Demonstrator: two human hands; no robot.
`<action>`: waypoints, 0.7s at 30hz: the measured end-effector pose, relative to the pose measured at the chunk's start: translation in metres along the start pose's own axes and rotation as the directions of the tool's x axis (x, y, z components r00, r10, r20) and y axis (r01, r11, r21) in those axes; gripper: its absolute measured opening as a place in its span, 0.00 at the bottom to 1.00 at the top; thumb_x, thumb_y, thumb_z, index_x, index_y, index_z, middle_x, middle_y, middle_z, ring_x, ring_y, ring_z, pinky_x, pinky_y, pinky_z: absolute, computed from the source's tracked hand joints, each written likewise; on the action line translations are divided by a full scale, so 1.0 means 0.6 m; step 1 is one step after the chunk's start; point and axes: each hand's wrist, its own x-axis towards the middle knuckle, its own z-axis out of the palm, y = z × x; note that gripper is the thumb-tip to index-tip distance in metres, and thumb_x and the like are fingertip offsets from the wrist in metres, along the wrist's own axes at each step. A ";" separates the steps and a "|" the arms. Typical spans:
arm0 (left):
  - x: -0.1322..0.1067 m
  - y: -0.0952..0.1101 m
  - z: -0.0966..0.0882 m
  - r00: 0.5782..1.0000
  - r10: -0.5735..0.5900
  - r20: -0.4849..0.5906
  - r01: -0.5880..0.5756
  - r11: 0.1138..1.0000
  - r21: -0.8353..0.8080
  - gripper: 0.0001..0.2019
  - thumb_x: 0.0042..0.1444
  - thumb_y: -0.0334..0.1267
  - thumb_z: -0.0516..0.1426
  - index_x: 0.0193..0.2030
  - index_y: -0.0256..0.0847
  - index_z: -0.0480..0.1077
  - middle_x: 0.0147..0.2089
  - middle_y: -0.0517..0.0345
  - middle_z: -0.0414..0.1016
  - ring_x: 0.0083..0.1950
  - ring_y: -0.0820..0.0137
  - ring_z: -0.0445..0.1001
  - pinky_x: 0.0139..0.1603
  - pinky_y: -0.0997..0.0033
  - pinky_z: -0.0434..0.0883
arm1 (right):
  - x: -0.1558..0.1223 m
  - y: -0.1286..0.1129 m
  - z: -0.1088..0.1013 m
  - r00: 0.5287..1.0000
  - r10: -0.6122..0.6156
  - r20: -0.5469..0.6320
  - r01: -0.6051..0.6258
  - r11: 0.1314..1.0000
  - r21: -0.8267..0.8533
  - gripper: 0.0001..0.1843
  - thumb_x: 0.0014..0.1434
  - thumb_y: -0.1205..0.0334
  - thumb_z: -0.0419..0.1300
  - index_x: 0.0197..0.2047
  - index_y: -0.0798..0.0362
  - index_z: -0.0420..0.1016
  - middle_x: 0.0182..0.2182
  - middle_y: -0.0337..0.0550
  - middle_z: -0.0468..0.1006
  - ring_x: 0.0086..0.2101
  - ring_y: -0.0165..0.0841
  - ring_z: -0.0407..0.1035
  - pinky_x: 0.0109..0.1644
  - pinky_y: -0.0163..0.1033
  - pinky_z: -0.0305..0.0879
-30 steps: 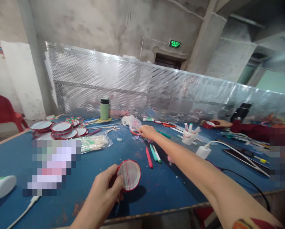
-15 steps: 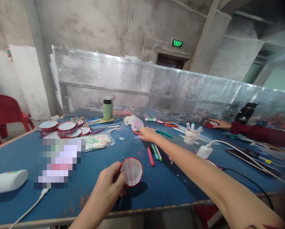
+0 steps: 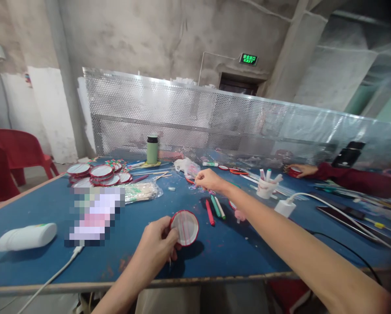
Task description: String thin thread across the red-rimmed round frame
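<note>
My left hand (image 3: 162,237) is closed around the edge of a small round red-rimmed drum (image 3: 185,228), above the table's near side. Its pale translucent face is turned towards me, and a reddish line runs down the middle. Stretched across the table, my right hand (image 3: 209,179) has its fingers pinched together beside a clear plastic bag (image 3: 186,167). Small pink and purple bits (image 3: 200,189) lie just below those fingertips. What the pinch holds, if anything, is too small to make out. A red marker (image 3: 210,212) and a green marker (image 3: 215,206) lie nearer to me.
Stacked red-rimmed drums (image 3: 101,171) stand at left behind a packet of sticks (image 3: 143,192) and a blurred-out phone (image 3: 97,216). A white bottle (image 3: 27,237) lies nearby. Right are a cup of pens (image 3: 267,189), a white charger (image 3: 285,208) and a co-worker's hand (image 3: 302,170).
The view has swung slightly left, so things appear further right. My right hand stays by the plastic bag, with more pink and purple bits showing beneath it. My left hand keeps the drum.
</note>
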 end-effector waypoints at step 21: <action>-0.020 0.099 0.022 0.959 0.150 0.243 -0.124 0.985 -0.117 0.07 0.58 0.40 0.53 0.34 0.39 0.65 0.27 0.60 0.71 0.19 0.77 0.67 0.18 0.79 0.63 | -0.296 -0.069 0.063 0.823 -0.218 -0.525 0.332 0.934 0.132 0.08 0.61 0.52 0.54 0.42 0.41 0.72 0.30 0.41 0.80 0.28 0.40 0.76 0.31 0.43 0.72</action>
